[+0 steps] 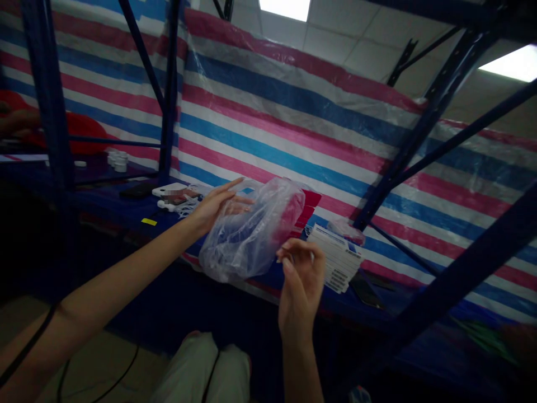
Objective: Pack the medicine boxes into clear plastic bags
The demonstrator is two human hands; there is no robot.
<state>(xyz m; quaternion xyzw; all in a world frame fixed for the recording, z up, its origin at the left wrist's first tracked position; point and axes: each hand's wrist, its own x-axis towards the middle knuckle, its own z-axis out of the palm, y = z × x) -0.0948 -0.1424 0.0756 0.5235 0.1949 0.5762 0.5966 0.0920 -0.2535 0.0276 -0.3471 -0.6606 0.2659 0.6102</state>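
A clear, crumpled plastic bag point(247, 240) stands on the blue shelf between my hands, with red card-like pieces point(308, 207) at its right side. My left hand point(220, 206) reaches to the bag's upper left with fingers stretched out and apart; its fingertips overlap the film, and whether they are inside or behind it I cannot tell. My right hand point(304, 274) is raised at the bag's lower right, fingers curled and the thumb close to the fingertips. Anything pinched there is too small to make out. Just beyond it lean white printed cards with barcodes point(333, 257).
White devices with cables point(176, 196), a yellow label point(149, 221) and small white containers point(117, 160) lie to the left. A dark phone point(366, 291) rests at the right. Blue rack posts point(168, 95) and a striped sheet point(268, 134) enclose the shelf. Another person's hand point(19, 120) shows far left.
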